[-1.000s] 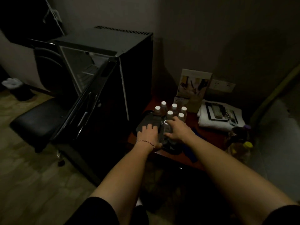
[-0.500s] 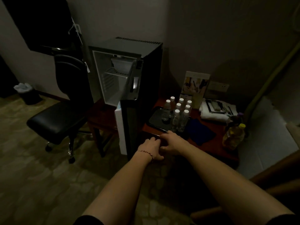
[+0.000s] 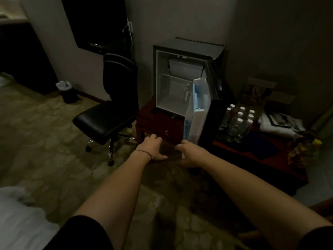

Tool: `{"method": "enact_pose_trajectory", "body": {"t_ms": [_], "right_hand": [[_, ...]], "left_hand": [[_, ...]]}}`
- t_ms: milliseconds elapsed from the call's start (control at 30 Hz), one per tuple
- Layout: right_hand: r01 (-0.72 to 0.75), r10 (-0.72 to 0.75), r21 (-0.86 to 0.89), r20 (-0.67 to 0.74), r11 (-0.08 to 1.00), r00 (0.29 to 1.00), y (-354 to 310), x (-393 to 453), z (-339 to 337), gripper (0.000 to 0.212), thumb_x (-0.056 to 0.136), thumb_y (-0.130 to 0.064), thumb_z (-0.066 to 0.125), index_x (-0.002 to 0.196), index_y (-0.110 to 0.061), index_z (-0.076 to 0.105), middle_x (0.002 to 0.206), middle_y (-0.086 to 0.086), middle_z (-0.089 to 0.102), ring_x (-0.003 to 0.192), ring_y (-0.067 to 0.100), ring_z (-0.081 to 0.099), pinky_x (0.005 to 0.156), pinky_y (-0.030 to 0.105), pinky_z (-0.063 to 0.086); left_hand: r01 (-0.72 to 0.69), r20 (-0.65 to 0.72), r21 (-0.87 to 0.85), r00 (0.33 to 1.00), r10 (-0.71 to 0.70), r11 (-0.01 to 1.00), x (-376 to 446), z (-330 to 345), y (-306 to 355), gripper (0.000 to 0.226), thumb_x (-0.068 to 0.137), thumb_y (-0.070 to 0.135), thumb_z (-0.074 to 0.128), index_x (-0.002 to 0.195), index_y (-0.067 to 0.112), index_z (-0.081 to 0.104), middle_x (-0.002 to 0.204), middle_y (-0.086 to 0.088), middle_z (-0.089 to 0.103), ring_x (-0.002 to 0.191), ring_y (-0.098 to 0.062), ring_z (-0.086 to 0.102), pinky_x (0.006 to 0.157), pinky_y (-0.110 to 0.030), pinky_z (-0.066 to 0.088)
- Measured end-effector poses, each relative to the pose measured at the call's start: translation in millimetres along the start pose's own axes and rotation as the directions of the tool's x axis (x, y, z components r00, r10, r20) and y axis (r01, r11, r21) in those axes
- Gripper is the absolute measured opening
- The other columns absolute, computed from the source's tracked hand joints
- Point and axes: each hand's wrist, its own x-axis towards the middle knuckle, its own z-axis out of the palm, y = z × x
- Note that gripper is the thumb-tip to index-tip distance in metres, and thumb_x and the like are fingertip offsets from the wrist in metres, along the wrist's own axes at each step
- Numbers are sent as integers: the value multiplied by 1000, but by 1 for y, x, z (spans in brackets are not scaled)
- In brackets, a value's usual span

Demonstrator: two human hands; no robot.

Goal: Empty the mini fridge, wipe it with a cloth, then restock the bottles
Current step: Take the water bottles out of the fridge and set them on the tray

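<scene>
The mini fridge (image 3: 189, 49) stands on a low wooden cabinet (image 3: 158, 123), its door (image 3: 197, 109) swung open toward me. The white interior shows a wire shelf and one small pale thing I cannot make out. Several clear bottles (image 3: 239, 123) with white caps stand grouped on a black tray (image 3: 219, 137) right of the fridge. A dark blue cloth (image 3: 261, 143) lies beside them. My left hand (image 3: 153, 148) hovers palm down in front of the cabinet, holding nothing. My right hand (image 3: 191, 155) is loosely curled and empty, close to the door's lower corner.
A black office chair (image 3: 106, 118) stands left of the cabinet, with a small bin (image 3: 67, 91) beyond it by the wall. A folded white towel (image 3: 277, 129) and a yellow-capped bottle (image 3: 304, 152) sit at the table's right. White bedding (image 3: 19, 222) fills the lower left.
I have backed away from the table. Both hands left the bottles on the tray and now hang in front of the cabinet. The fridge interior has come into view.
</scene>
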Motion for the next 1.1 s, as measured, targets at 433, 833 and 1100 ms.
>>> {"method": "enact_pose_trajectory", "body": {"t_ms": [433,833,1100], "right_hand": [[6,-7,-54,-19,999,1000,-26,228,-48,56,86,-42,71,136,-29,49,125,-3,44,101,17,54,81,35,54],[-324,326,39,-99,945,940,62,363,-106,50,88,-42,68,131,-23,51,129,4,44,114,27,54,92,45,52],[-568,580,151,-45,809,814,106,435,-140,54,91,-36,67,139,-22,46,135,6,43,120,28,53,95,44,52]], "left_hand": [[27,18,-21,999,-26,999,157,-54,-104,73,81,49,72,140,19,41,139,-6,40,127,-27,41,104,-44,44],[-183,92,88,980,175,979,362,-105,-94,73,78,46,76,136,18,42,138,-7,38,127,-29,40,101,-46,46],[-397,225,130,904,363,909,500,-138,-71,73,80,41,76,140,19,40,140,-8,38,128,-29,40,103,-46,45]]}}
